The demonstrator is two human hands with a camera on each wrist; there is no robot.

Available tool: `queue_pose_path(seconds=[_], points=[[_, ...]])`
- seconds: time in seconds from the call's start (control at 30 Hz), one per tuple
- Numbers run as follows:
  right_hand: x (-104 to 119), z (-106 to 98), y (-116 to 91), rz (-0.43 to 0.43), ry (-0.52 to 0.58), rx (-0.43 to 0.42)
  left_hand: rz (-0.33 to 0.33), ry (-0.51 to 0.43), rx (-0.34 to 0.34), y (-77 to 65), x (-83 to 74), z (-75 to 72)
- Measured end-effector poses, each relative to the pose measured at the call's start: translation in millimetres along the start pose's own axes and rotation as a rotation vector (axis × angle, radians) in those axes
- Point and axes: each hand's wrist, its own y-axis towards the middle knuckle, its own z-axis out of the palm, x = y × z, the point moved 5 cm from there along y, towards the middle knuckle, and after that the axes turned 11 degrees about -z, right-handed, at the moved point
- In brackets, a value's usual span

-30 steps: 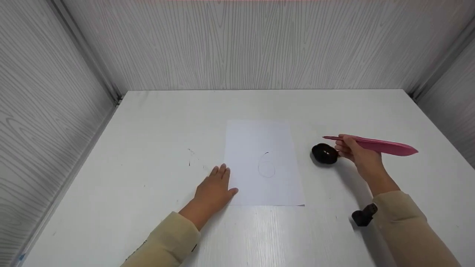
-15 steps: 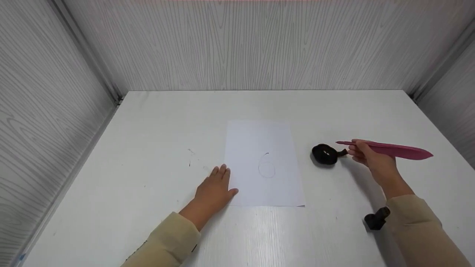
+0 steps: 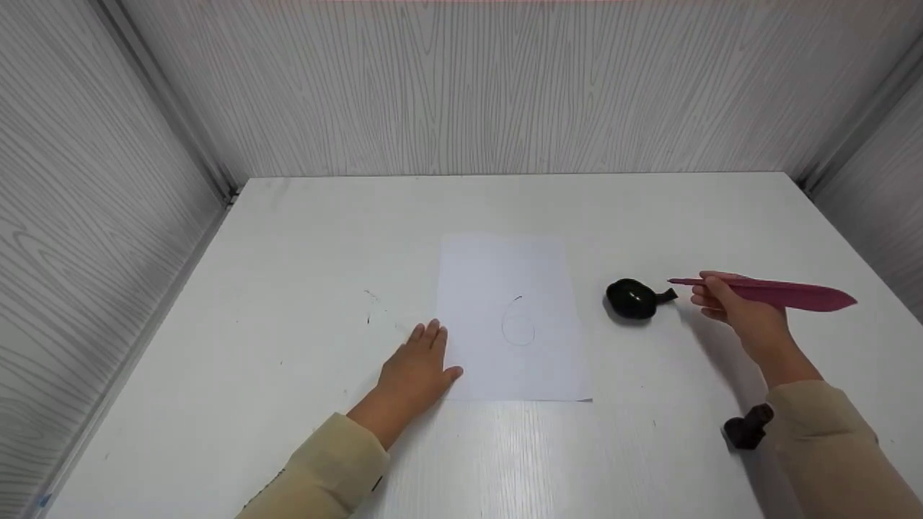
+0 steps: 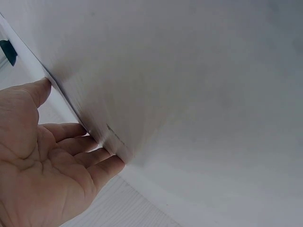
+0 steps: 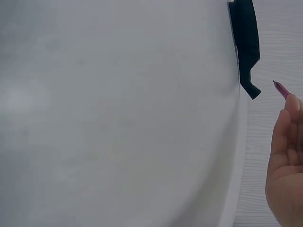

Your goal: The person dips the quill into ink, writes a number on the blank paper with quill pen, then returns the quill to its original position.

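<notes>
A white sheet of paper (image 3: 505, 267) lies on the table with a thin, six-shaped line drawn on it. My left hand (image 3: 412, 371) rests at its lower left edge, fingers straight and thumb over the paper. In the left wrist view the fingertips (image 4: 112, 163) touch the table by that edge. My right hand (image 3: 743, 313) pinches a pink feather pen (image 3: 786, 294), its tip pointing left and its plume to the right. Just left of the pen tip sits a glossy dark rounded object (image 3: 632, 299) with a short flared handle, also partly seen in the right wrist view.
The white table (image 3: 324, 238) carries a few small dark marks left of the paper. Grey wood-grain panels (image 3: 461, 86) stand at the back and both sides. A black wrist camera (image 3: 747, 427) sticks out beside the right sleeve.
My right hand has moved right and slightly toward me with the feather pen, away from the dark object, whose handle now shows fully. The left hand and paper have stayed still.
</notes>
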Motion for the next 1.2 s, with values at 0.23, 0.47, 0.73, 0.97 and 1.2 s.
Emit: queue_pose_path(seconds=[0.23, 0.47, 0.73, 0.97, 1.2], points=[[5, 8, 5, -0.194, -0.323, 0.190, -0.004, -0.001, 0.007, -0.9, 0.0, -0.1], [15, 22, -2, -0.529, -0.454, 0.326, -0.011, 0.001, 0.011, -1.4, -0.6, -1.6], [13, 28, -14, -0.783, -1.051, 0.457, -0.011, 0.017, 0.005, -2.0, -0.1, -1.4], [3, 29, -22, -0.678, -1.293, 0.596, -0.013, 0.004, 0.009, -2.3, -1.0, -2.4], [1, 31, -29, -0.790, -1.355, 0.645, -0.011, -0.002, 0.007, -1.6, -0.5, -3.1]])
